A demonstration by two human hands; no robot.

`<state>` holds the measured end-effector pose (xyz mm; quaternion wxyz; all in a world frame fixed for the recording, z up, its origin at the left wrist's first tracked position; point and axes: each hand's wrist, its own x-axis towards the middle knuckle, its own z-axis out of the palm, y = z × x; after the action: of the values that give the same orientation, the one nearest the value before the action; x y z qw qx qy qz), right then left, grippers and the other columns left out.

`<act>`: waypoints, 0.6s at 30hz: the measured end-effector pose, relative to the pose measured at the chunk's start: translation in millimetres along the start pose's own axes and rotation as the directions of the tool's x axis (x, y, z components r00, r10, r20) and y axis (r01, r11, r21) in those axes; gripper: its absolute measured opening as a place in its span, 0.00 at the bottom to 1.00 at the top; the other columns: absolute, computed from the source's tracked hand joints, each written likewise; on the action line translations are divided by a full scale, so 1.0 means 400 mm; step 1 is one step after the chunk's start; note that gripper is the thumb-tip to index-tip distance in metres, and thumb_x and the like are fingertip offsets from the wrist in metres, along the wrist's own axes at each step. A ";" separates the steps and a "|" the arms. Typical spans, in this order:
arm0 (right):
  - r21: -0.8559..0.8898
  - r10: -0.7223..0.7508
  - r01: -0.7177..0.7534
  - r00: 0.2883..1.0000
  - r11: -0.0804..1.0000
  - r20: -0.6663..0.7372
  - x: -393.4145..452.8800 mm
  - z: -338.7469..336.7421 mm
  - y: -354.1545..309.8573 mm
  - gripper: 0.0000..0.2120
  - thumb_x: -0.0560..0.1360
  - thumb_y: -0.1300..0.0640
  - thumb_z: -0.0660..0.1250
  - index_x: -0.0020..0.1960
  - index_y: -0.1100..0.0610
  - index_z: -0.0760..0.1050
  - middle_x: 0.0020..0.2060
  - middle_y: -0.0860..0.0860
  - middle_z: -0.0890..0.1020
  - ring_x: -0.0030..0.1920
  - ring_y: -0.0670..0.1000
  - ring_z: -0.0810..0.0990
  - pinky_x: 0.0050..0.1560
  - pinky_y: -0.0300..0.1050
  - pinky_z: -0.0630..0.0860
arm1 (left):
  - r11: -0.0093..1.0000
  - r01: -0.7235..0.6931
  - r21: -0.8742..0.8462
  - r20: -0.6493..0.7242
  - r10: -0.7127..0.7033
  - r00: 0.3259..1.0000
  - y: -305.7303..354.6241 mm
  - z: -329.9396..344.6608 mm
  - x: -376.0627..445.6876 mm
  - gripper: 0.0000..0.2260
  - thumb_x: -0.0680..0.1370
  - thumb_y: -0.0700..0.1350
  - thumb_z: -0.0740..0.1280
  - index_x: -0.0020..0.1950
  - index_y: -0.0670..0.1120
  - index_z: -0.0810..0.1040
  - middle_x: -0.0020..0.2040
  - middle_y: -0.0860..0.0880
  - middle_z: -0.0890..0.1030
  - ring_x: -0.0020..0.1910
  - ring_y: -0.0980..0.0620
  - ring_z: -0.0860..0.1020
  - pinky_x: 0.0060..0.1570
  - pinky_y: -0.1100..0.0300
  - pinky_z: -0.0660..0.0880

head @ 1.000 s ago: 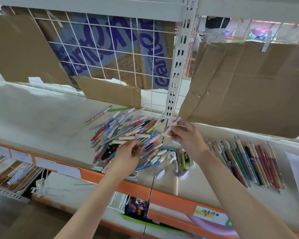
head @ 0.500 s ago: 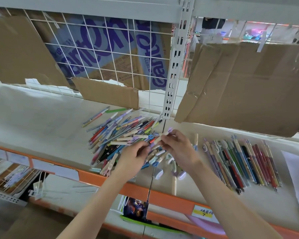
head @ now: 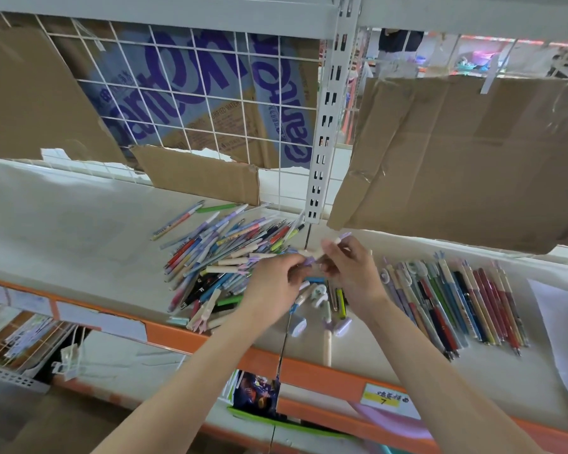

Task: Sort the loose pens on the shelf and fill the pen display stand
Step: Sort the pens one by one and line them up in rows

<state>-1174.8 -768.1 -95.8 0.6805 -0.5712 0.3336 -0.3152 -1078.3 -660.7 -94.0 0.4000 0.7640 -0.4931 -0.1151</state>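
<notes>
Head view hides much: your left hand [head: 273, 283] covers the near edge of the loose pile of pens [head: 223, 257] on the shelf [head: 63, 224], and its fingertips seem to pinch a purple pen cap [head: 310, 261], though that is hard to make out. Your right hand [head: 351, 270] has its grip clamped on a cream pen [head: 328, 245], just above the pile. Sorted pens [head: 456, 299] lie in a row to its right.

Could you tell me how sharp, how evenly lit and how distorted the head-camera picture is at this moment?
Head view: light is soft and even, with faint shadows on the shelf; wide-angle bending curves the orange shelf edge and upright post; the left hand, right hand and pen pile look slightly soft; the shop background at top right is bright and blurred.
</notes>
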 end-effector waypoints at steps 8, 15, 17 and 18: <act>-0.795 -0.258 0.171 0.966 0.582 0.018 0.024 -0.123 -0.032 0.08 0.78 0.55 0.62 0.54 0.57 0.75 0.30 0.46 0.73 0.31 0.46 0.72 0.34 0.41 0.61 | 0.991 0.071 0.115 -0.042 -0.066 0.997 -0.105 -0.030 -0.019 0.05 0.76 0.40 0.67 0.50 0.43 0.79 0.47 0.48 0.80 0.43 0.52 0.77 0.41 0.63 0.73; -0.977 -0.050 -0.030 0.998 0.210 -0.042 0.011 -0.187 0.017 0.11 0.78 0.62 0.59 0.59 0.63 0.71 0.58 0.59 0.70 0.51 0.60 0.76 0.43 0.43 0.66 | 0.965 0.074 0.250 -0.181 -0.029 0.983 -0.152 -0.051 -0.021 0.05 0.74 0.34 0.67 0.47 0.41 0.79 0.47 0.44 0.79 0.48 0.45 0.75 0.44 0.60 0.70; -0.984 -0.053 -0.042 0.997 0.173 -0.052 0.009 -0.188 0.018 0.09 0.78 0.65 0.57 0.58 0.62 0.69 0.58 0.60 0.67 0.46 0.59 0.74 0.42 0.44 0.66 | 0.952 0.097 0.290 -0.240 -0.026 0.970 -0.164 -0.056 -0.020 0.05 0.74 0.35 0.67 0.48 0.42 0.79 0.48 0.43 0.78 0.50 0.43 0.73 0.47 0.54 0.70; -0.985 -0.071 -0.033 0.996 0.167 -0.046 0.008 -0.183 0.018 0.09 0.77 0.66 0.57 0.57 0.62 0.69 0.57 0.60 0.67 0.44 0.58 0.72 0.41 0.45 0.65 | 0.939 0.127 0.321 -0.265 -0.040 0.963 -0.170 -0.061 -0.017 0.05 0.74 0.37 0.67 0.49 0.43 0.79 0.49 0.43 0.77 0.52 0.42 0.72 0.50 0.49 0.70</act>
<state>-1232.2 -811.0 -112.2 0.1333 -0.8662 0.4783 -0.0565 -1023.0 -629.7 -128.8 0.3190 0.8496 -0.4168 0.0522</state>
